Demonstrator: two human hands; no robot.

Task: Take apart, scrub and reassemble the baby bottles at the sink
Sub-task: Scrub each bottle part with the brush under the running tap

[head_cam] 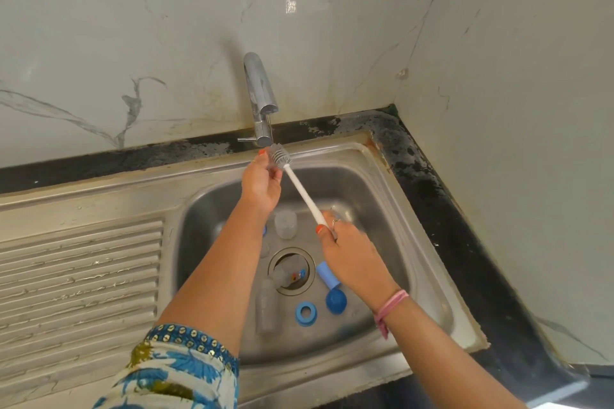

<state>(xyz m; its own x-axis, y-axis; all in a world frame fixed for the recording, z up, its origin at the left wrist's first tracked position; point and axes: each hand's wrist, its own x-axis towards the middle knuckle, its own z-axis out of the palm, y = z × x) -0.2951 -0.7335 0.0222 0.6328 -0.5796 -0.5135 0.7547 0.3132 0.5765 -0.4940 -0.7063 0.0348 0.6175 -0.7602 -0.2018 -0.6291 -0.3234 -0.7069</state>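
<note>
My right hand (349, 252) grips the white handle of a bottle brush (300, 191), which slants up to the left. Its grey bristle head (280, 156) sits just under the tap spout (262, 100). My left hand (260, 181) is raised there, fingers curled around the bristles. In the steel sink basin (382, 196) lie the bottle parts: a clear bottle (265, 305), a blue screw ring (306, 313), a blue cap (336, 300), a light blue piece (327, 274) and a clear cup-shaped cover (285, 224). Another clear bottle (288, 271) lies over the drain.
A ribbed steel draining board (76, 279) lies left of the basin. A black stone counter (442, 206) borders the sink at the back and right. Marble-look walls (498, 109) meet in a corner at the back right.
</note>
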